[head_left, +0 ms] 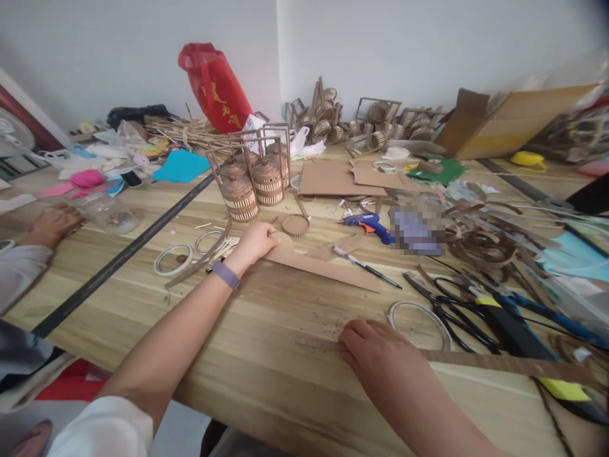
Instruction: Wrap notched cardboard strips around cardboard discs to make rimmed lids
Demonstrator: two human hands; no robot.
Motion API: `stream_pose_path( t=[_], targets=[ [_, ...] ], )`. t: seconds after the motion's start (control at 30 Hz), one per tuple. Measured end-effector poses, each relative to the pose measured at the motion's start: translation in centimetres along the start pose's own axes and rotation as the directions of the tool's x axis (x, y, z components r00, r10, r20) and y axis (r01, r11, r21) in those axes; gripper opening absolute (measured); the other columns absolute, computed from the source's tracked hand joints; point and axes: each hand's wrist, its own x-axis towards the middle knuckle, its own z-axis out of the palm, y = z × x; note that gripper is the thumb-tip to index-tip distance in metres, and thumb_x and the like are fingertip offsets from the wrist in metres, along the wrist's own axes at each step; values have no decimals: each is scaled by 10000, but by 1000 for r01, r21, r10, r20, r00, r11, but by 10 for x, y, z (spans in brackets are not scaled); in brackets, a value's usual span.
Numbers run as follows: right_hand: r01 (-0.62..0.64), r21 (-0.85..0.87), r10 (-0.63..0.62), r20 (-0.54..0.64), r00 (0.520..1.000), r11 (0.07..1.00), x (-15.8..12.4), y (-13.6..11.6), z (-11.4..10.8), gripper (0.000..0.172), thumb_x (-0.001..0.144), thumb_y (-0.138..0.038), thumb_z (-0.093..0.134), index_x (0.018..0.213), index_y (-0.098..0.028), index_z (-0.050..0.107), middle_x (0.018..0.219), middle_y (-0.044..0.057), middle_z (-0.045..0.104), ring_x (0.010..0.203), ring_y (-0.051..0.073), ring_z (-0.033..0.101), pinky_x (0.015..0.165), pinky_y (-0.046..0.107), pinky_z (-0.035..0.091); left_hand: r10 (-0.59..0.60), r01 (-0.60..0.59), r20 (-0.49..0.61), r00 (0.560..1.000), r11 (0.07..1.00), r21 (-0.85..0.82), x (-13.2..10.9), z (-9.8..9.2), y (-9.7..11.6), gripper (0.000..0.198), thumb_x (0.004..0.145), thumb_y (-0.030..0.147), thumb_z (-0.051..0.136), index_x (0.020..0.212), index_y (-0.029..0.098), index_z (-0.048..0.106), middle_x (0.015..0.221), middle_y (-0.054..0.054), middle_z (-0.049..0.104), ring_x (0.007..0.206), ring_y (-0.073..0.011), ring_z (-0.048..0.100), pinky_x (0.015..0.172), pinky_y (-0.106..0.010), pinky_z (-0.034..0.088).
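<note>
My left hand [257, 242] reaches across the wooden table [266, 355] and closes on the near end of a long tapered cardboard piece [323, 266]; a purple band sits on that wrist. My right hand [380, 352] lies near the front edge, fingers curled down onto a long thin cardboard strip [499, 363] that runs off to the right. A utility knife [364, 265] lies just beyond the tapered piece. A small round cardboard lid [295, 225] sits beyond my left hand.
Woven cardboard lanterns in a frame [252, 181], tape rolls [174, 259], a blue glue gun [368, 225], scissors [457, 311], cardboard sheets [333, 178], a red bag [216, 86] and a cardboard box [504, 124] crowd the table. Another person's hand [52, 223] rests at left.
</note>
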Motion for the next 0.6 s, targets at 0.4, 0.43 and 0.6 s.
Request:
stream_pose_path(
  t=[0.4,0.43,0.6],
  targets=[
    [32,-15,-34,-191,981,999,0,9,8,228,816,-24,597,710,-225,603,680,-10,663,654,195,655,628,315,414,500,-478,-183,846,563,-674,-84,-27,23,40,916,222,643,880,205,653,1113,-70,723,1112,-216,649,980,-377,484],
    [35,-13,-37,-195,980,999,-1,9,7,223,830,-34,584,715,-224,600,681,-7,664,653,196,654,626,316,416,531,-484,-171,830,533,-694,-90,-26,25,43,920,208,642,886,205,667,1124,-74,720,1118,-221,647,972,-376,490],
    [29,-12,-31,-212,977,1000,-1,8,4,203,865,-71,566,733,-221,601,695,3,669,677,202,653,664,318,438,603,-431,-111,790,416,-801,-102,-17,36,109,952,173,596,929,214,694,1084,-72,720,1150,-226,634,993,-387,488]
  ],
)
